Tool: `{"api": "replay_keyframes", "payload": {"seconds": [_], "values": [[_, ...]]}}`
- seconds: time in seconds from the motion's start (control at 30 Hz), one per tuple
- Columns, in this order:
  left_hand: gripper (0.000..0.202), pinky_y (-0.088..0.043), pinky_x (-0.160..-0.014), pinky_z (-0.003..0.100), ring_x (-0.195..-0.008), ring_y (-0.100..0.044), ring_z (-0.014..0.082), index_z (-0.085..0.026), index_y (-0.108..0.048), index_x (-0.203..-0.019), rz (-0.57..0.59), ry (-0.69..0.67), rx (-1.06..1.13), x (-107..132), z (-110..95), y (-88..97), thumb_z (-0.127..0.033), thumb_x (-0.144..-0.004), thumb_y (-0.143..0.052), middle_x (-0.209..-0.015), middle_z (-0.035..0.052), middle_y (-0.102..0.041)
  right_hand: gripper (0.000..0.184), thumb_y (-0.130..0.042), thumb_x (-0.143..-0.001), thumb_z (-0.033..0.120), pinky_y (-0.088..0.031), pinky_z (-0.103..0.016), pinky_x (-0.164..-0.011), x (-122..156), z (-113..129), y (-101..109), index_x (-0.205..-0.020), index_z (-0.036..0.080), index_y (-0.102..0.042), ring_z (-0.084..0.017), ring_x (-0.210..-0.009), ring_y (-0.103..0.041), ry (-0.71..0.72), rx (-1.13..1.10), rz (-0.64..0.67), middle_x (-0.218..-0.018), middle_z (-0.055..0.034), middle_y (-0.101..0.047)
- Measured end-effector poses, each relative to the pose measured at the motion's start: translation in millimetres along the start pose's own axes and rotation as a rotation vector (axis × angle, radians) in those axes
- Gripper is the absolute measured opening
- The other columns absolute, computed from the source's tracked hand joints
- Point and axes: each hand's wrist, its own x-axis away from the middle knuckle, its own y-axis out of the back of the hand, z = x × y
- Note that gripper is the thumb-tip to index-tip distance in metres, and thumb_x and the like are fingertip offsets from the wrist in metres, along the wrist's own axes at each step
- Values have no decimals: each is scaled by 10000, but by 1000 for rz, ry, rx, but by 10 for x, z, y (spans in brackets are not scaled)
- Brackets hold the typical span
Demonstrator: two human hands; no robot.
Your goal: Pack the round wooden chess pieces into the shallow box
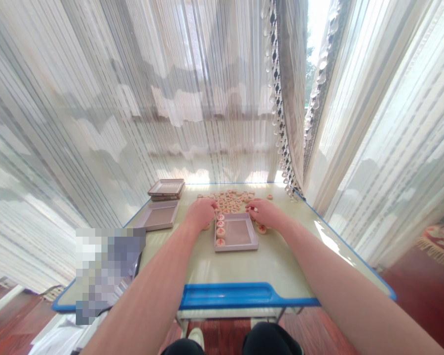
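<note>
Past the far edge of a shallow cardboard box [240, 248], a heap of round wooden Chinese chess pieces [234, 199] covers the tabletop. Several pieces with red characters [221, 231] stand in a column along the box's left wall; the rest of its floor is bare. My left hand [203, 213] is at the box's far left corner, its fingers curled at the heap's near edge, their tips partly hidden. At the far right corner, my right hand [263, 212] pinches what looks like a piece between thumb and fingers. Below it lies a loose piece [261, 230].
Another open box [157, 217] lies at the left, with a stack of boxes [166, 187] behind it. A pixelated item [113, 271] covers the table's left front. The table has a blue rim and a blue front tray [227, 296]. Curtains [207, 98] hang behind.
</note>
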Motion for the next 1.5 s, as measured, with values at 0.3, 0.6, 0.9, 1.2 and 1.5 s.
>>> {"api": "replay_keyframes", "payload": {"seconds": [0.3,0.6,0.9,1.2,1.5], "values": [[308,-426,-591,222,-663,-585,135,-189,-676,-890,185,25,130,-35,62,115,-200,-713,-424,-745,16,-683,260,-456,-815,259,-380,-309,-870,-12,17,28,-919,216,-690,-211,-954,-561,-33,58,56,-971,-52,-676],[251,-403,-539,206,-637,-581,128,-185,-686,-772,181,31,149,-62,104,90,-202,-676,-455,-693,8,-680,200,-533,-774,274,-412,-287,-718,2,2,-4,-940,191,-609,-198,-865,-559,-187,-93,-56,-893,-50,-666],[225,-372,-510,212,-554,-530,112,-173,-687,-680,282,14,229,-67,165,48,-246,-657,-476,-624,7,-645,132,-574,-746,298,-400,-280,-700,217,488,49,-847,265,-653,-195,-885,-533,120,-217,36,-795,0,-667],[239,-336,-452,205,-506,-482,97,-180,-705,-707,376,-4,242,-32,135,98,-305,-637,-513,-597,0,-619,254,-521,-794,382,-409,-297,-731,142,404,-117,-957,263,-676,-206,-876,-551,57,-139,28,-871,-35,-672],[238,-322,-415,200,-454,-460,91,-174,-686,-667,400,46,215,-2,91,134,-318,-647,-498,-540,0,-570,304,-538,-752,300,-410,-313,-799,180,361,2,-1016,238,-675,-227,-957,-526,226,-48,91,-941,-39,-677]]}}
